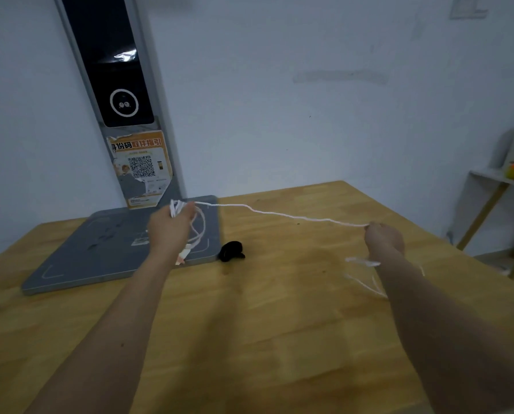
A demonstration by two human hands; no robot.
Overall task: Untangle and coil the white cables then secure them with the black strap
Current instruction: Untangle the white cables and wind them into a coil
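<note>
Both bare arms reach out over a wooden tabletop (279,324). The left hand (169,228), at about 11 o'clock from the middle of the tabletop, is closed in a fist around a bunch of white cable (279,214); short loops stick up out of the top of the fist, and more loops hang below it over a flat grey base plate (106,258). A small white plug end dangles just under the left wrist, at the near edge of that plate; it is too blurred to tell more.

From the left fist a single strand of the cable runs nearly level toward 3 o'clock, raised off the tabletop, to the right hand (384,237). The fingers of the right hand are pinched together on the strand's end. More white cable lies or hangs beside the right forearm, toward 4 o'clock; it is blurred, and whether it touches the wood cannot be told.

The black strap (232,251) lies bunched on the tabletop between the two hands, just beside the right near corner of the base plate, touched by neither hand.

At 12 o'clock a grey upright column (160,115) rises from the plate, carrying a dark screen and an orange sticker (140,168) with a QR code.
</note>
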